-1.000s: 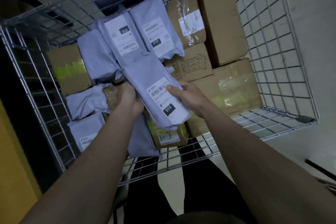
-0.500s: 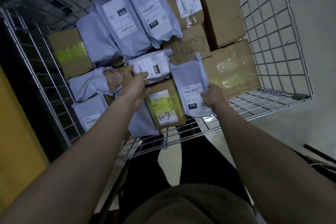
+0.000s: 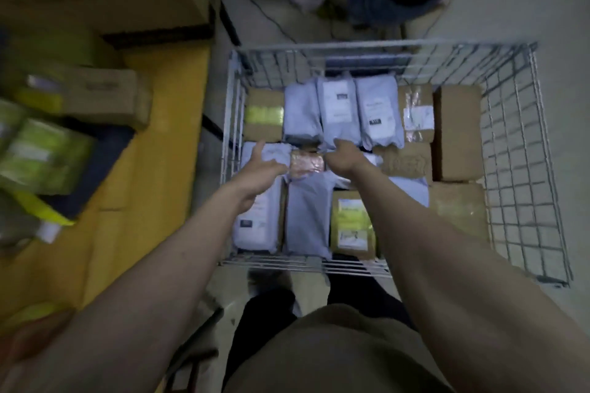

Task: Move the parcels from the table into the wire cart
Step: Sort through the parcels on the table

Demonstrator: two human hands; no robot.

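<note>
Grey parcels now flat (blurred)

Parcels pack the wire cart floor; bare mesh shows only along its right wall.

I see a silver-grey wire cart holding pale lavender-grey mailer bags with white labels, beside plain brown cartons. Left of the cart, the table is yellow, carrying blurred green-and-brown boxes.
</note>
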